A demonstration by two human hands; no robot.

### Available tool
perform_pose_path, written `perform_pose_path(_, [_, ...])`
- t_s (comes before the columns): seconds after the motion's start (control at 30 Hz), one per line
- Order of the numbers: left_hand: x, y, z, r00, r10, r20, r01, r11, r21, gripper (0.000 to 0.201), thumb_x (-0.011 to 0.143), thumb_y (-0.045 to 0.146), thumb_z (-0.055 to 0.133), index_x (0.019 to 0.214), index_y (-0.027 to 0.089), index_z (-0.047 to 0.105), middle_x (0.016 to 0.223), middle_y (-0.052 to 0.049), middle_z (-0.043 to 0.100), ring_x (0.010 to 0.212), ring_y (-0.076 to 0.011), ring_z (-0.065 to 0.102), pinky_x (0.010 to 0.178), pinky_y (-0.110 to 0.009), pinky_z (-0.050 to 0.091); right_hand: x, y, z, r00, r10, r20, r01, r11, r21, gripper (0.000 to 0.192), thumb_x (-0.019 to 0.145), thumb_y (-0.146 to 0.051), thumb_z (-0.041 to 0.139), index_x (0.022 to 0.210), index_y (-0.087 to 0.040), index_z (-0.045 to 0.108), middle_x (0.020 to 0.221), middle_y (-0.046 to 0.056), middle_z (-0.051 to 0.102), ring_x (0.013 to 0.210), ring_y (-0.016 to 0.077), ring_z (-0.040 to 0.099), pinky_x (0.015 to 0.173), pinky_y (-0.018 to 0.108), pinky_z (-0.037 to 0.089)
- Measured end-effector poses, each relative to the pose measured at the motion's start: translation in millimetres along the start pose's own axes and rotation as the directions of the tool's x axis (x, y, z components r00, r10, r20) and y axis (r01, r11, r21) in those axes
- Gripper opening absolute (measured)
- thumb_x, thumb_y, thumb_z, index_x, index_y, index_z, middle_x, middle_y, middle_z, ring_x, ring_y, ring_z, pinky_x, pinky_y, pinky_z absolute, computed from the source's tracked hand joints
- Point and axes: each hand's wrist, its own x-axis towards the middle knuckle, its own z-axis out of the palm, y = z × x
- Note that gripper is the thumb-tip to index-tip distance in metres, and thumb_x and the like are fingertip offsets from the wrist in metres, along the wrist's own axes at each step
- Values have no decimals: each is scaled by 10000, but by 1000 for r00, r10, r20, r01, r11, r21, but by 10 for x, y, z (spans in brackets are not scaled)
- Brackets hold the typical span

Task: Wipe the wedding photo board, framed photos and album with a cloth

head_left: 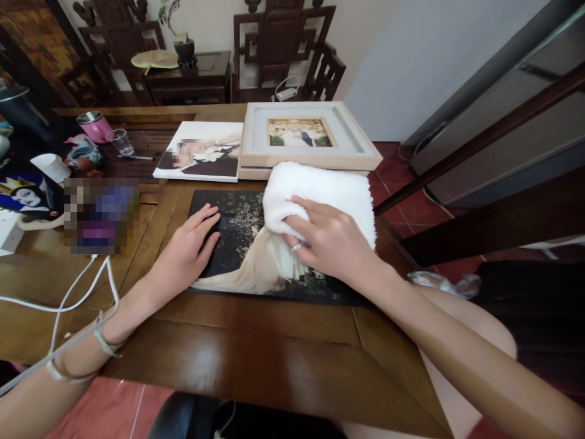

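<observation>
A dark photo panel point(237, 262) showing a pale flowing dress lies flat on the wooden table. My left hand point(189, 244) rests on the panel's left edge, its fingers stretched out and holding nothing. On the panel's right part, my right hand point(326, 235) grips a fluffy white towel point(338, 186), with a fold of it bunched between the thumb and fingers. The towel covers the panel's upper right area, so that part of the picture is hidden. A ring sits on one finger of the right hand.
Behind the panel lie a white-edged photo print point(201, 149) and a pale wooden picture frame point(311, 131). To the left are a blurred-out phone-like device point(100, 213) with white cables point(75, 299), a pink mug point(95, 127) and a clear cup point(121, 142). The table point(256, 353) ends at right.
</observation>
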Motion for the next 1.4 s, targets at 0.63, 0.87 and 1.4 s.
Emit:
perform_pose_path(0.63, [5, 0, -3, 1000, 3, 9, -3, 1000, 2, 415, 980, 284, 386, 1287, 72, 567, 1398, -169, 532, 1364, -274, 432, 1149, -484, 352, -258, -103, -339, 990, -139, -2, 137, 967, 217, 161, 879, -140, 501, 839, -186, 649, 1091, 159, 722, 1083, 270, 669, 817, 385, 601])
perform_pose_path(0.87, [5, -5, -2, 1000, -5, 11, 5, 1000, 0, 417, 980, 287, 383, 1293, 80, 564, 1403, -165, 528, 1369, -276, 426, 1146, -490, 355, -172, 46, -163, 998, 26, 51, -33, 988, 151, 146, 876, -151, 505, 905, -184, 644, 1064, 155, 717, 1200, 313, 595, 890, 463, 574])
perform_pose_path(1.4, [10, 5, -13, 1000, 5, 18, -5, 1000, 4, 414, 983, 297, 376, 1301, 106, 560, 1415, -149, 521, 1367, -272, 428, 1144, -502, 355, -336, -416, -412, 993, -117, -34, 122, 935, 334, 175, 823, -91, 519, 814, -196, 659, 1192, 137, 696, 1181, 261, 617, 945, 421, 568])
